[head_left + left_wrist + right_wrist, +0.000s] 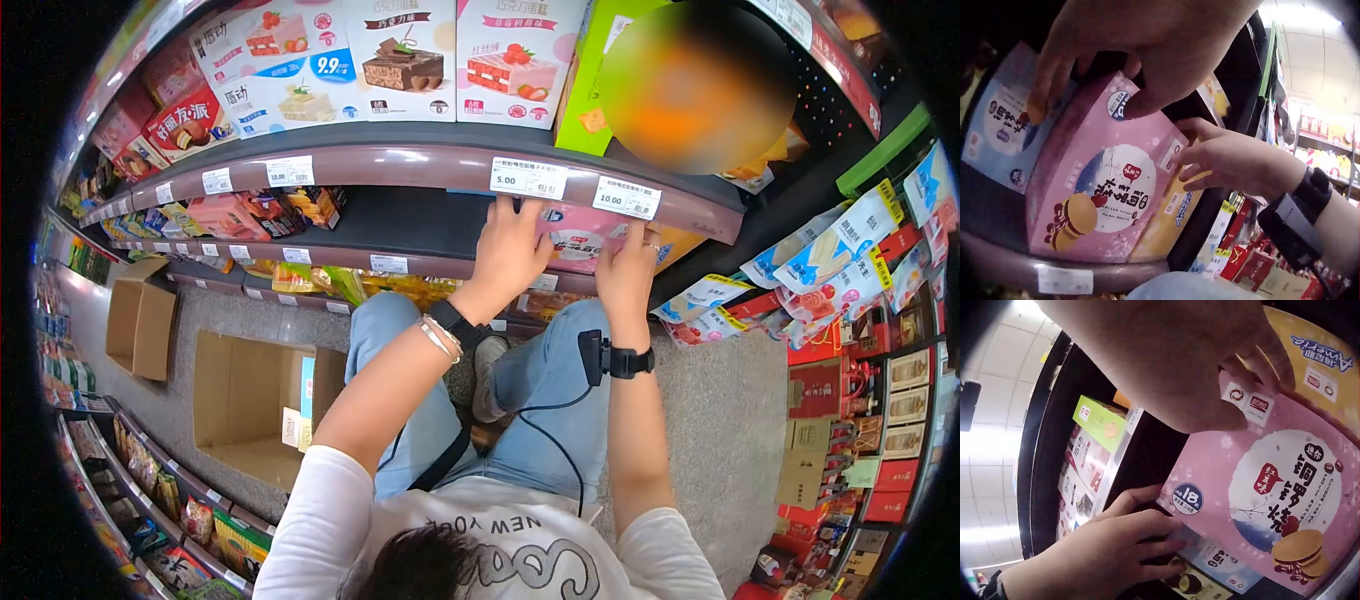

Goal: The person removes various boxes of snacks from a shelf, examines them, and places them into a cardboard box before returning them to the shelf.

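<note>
A pink box of dorayaki stands on the lower shelf between a blue box and a yellow box. My left hand is at its left upper corner, the thumb over the pink box and the fingers down its side, in front of the blue box. At the opposite upper corner, my right hand holds the pink box's edge, with its fingers curled along the side by the yellow box. In the head view, the shelf lip hides part of the box and some fingertips.
Above runs a shelf edge with price tags, bearing cake boxes. Hanging packets crowd the right. An open cardboard carton stands on the floor at left, with another carton beyond it. My knees are close under the shelf.
</note>
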`<state>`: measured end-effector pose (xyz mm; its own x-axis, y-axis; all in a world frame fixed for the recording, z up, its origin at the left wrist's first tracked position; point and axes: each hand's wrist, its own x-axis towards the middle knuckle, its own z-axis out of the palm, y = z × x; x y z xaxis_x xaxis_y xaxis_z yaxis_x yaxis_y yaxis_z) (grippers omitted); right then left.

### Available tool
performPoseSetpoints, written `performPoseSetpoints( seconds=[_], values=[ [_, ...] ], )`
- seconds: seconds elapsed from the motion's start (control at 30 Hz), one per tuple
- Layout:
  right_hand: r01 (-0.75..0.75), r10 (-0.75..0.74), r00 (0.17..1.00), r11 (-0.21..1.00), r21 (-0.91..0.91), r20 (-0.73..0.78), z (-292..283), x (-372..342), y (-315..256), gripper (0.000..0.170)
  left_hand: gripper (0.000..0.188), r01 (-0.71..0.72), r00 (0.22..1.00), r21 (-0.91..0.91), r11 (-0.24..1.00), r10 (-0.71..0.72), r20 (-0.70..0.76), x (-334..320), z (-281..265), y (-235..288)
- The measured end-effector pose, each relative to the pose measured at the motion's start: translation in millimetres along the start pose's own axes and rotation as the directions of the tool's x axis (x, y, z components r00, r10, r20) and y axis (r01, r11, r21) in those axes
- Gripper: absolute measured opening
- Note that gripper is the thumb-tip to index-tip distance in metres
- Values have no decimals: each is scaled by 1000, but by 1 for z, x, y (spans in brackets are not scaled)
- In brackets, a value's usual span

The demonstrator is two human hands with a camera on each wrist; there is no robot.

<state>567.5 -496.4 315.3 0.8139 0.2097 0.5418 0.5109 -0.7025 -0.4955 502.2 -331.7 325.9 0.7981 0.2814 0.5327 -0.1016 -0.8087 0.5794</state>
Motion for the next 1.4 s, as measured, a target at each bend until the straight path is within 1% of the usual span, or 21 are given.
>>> performPoseSetpoints(
  seconds=[0.07, 0.2, 0.27, 0.3, 0.33, 0.37, 0.4, 0.43, 0.47, 0.5, 0.57, 0.7, 0.73, 0.9, 0.93, 1.03, 1.07, 1.17, 1.2, 1.3, 1.4],
  values=[
    [-5, 5, 1000, 1000, 26, -8, -3, -10, 2, 52, 46, -46, 998, -86, 995, 42, -45, -5, 3, -3],
    [109, -125, 986, 985, -136, -111, -32, -25, -19, 46, 49, -137, 985, -201, 970, 112, -131, -16, 8, -9],
    [143, -159, 982, 977, -160, -99, -41, -30, -18, 47, 55, -75, 996, -365, 928, 49, -81, -21, 11, -12],
    [104, -104, 994, 995, -6, -32, -42, -31, -13, 47, 58, -41, 999, -444, 895, 20, -51, -23, 14, -13],
    [51, -57, 998, 988, 143, 41, -41, -32, -7, 47, 72, 46, 999, -435, 899, -42, 20, -24, 15, -15],
    [-14, -21, 993, 958, 286, 119, -39, -34, 1, 47, 75, 49, 998, -429, 902, -32, 47, -25, 15, -18],
    [20, -46, 994, 968, 249, 96, -36, -34, 8, 48, 78, 52, 997, -422, 905, -23, 73, -23, 11, -18],
    [-62, 32, 995, 936, 347, 92, -33, -35, 13, 51, 81, 54, 995, -414, 909, -14, 98, -21, 8, -19],
    [-140, 107, 989, 886, 443, 97, -31, -35, 16, 54, 85, -6, 997, -343, 939, 33, 72, -20, 9, -23],
    [-213, 182, 977, 819, 532, 111, -29, -35, 19, 56, 83, 31, 994, -355, 934, 6, 105, -19, 7, -23],
    [-184, 129, 982, 811, 556, 137, -25, -32, 32, 67, 79, 109, 984, -376, 920, -46, 172, -18, 2, -22],
    [-251, 76, 950, 765, 593, 303, -26, -33, 43, 86, 73, 36, 994, -472, 881, 18, 108, -24, -2, -28],
    [-243, 82, 951, 791, 562, 297, -28, -34, 40, 87, 72, 29, 995, -482, 876, 20, 98, -27, -6, -29],
    [-212, -30, 917, 807, 551, 397, -45, -31, 8, 85, 75, 111, 983, -525, 844, -15, 183, -38, -66, -19],
    [-215, -46, 903, 814, 540, 428, -46, -31, 2, 85, 78, 190, 970, -565, 803, -65, 234, -40, -81, -13],
    [-290, -116, 853, 705, 647, 509, -40, -32, -16, 79, 80, 298, 954, -720, 627, -215, 208, -50, -117, -4],
    [-322, -146, 836, 650, 688, 529, -40, -32, -26, 75, 84, 268, 963, -710, 651, -196, 184, -52, -130, -4],
    [-360, -165, 820, 595, 719, 547, -27, -40, -58, 70, 84, 289, 952, -668, 686, -279, 125, -60, -164, -10],
    [-253, -245, 843, 605, 755, 479, -16, -42, -66, 67, 82, 295, 944, -674, 677, -317, 96, -63, -175, -10],
    [-334, -288, 798, 521, 785, 530, 3, -54, -96, 67, 79, 276, 939, -643, 714, -343, 22, -77, -201, -27],
    [-413, -294, 742, 507, 757, 602, 19, -68, -123, 68, 80, 346, 893, -609, 714, -450, -20, -94, -218, -34]
  ],
)
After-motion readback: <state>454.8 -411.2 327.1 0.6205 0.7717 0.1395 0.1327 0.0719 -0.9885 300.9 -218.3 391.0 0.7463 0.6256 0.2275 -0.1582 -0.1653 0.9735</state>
